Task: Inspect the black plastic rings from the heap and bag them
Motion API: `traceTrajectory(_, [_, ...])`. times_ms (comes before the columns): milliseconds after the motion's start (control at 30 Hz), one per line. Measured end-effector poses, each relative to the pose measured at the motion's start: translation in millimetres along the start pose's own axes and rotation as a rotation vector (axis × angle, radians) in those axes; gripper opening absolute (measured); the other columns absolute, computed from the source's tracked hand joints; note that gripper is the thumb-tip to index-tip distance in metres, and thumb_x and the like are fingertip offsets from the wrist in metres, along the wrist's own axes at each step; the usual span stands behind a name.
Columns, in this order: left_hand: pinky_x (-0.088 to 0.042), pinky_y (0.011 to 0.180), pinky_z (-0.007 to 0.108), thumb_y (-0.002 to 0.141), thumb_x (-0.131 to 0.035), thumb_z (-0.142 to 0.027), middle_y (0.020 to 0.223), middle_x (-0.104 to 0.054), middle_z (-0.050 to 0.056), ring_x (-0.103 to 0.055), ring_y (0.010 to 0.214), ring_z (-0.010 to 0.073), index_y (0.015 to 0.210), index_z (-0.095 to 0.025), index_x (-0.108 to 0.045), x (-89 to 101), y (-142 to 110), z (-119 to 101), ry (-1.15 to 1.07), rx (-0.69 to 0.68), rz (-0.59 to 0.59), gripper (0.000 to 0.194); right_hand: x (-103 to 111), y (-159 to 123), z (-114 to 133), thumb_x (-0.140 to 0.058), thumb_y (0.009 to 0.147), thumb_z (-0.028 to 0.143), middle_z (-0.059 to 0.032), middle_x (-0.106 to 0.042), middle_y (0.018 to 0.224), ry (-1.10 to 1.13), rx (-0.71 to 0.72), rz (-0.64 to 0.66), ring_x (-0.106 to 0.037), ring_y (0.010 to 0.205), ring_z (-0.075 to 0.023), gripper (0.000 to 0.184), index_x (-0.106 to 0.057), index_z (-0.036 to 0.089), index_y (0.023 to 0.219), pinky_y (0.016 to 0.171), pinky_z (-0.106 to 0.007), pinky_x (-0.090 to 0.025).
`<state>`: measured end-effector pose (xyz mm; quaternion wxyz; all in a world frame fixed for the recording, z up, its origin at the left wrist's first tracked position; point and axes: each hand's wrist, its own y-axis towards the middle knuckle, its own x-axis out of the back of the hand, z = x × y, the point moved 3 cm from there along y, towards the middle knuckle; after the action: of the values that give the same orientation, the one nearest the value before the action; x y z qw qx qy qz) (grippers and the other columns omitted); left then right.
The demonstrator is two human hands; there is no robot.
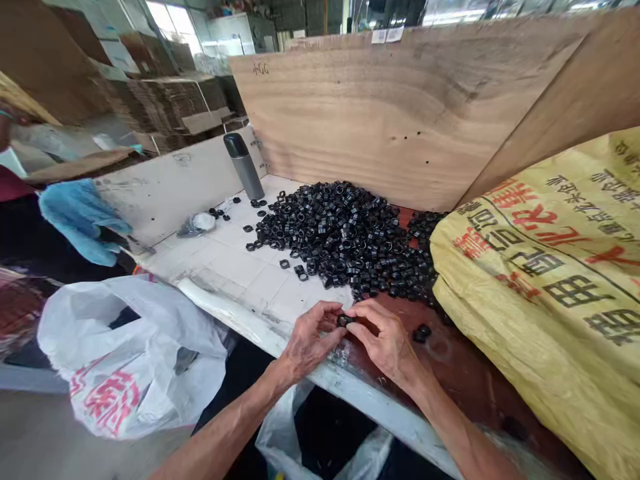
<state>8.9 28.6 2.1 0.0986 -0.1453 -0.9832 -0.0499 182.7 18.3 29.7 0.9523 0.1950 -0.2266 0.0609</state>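
At the table [233,263], near the pile [343,233], one part [343,321] is narrowly pinched by left hand [310,339] and right hand [389,339], apparently for steadiness.

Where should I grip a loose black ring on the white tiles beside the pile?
Pinch the black ring by opposite outer edges, probably from above and the near side: it lies hole-up, apart from the pile. The left hand is nearer but holds another part.

I count one heap of black rings [340,237], its pieces beyond numbering; left of it, one grey flask [247,175] and one white sack [150,360]; right of it, one yellow sack [540,287]; before it, one left hand [311,337], one right hand [384,337], one held ring [343,321].
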Motion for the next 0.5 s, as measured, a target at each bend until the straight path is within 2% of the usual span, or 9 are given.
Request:
traceTrajectory(133, [-0.055, 0.089, 0.031, 0.084, -0.071, -0.023, 0.103, -0.069, 0.002, -0.068, 0.091, 0.0149, 0.108, -0.021, -0.059, 3.1, -0.6, -4.8, -0.082, -0.003, -0.02, 0.027, 4.1, -0.2, 9.1, -0.058, 0.091, 0.015, -0.0043, -0.067, 0.103, 0.001, -0.015, 0.011, -0.064, 0.097, -0.0186, 0.017, -0.069, 0.022, 0.103, 0.087, -0.03, -0.05])
traceTrajectory(267, [-0.056, 0.086, 0.031, 0.086, -0.071, -0.025, 0.104, -0.069, 0.004, -0.069, 0.092, 0.0163, 0.108, -0.02, -0.057, 3.3, 0.6, -5.2, -0.244, 0.007, 0.031, 0.026, 3.9, -0.8, 11.2, -0.062, 0.089, 0.018, -0.0036, -0.068, 0.097, 0.02, -0.068, 0.006, -0.065, 0.082, -0.0172, 0.015, -0.067, 0.022, 0.102, 0.074, -0.027, -0.053])
traceTrajectory(500, [-0.057, 0.089, 0.033, 0.085, -0.073, -0.024, 0.113, -0.066, 0.008, -0.067, 0.104, 0.0205, 0.108, -0.019, -0.068, 6.7, 2.2, -0.4, -0.17, -0.176, 0.026, 0.024, 1.2, -2.2, 7.3, -0.064, 0.091, 0.022, -0.004, -0.07, 0.092, -0.004, -0.059, -0.033, -0.067, 0.079, -0.0175, 0.009, -0.068, 0.021, 0.099, 0.072, -0.027, -0.053])
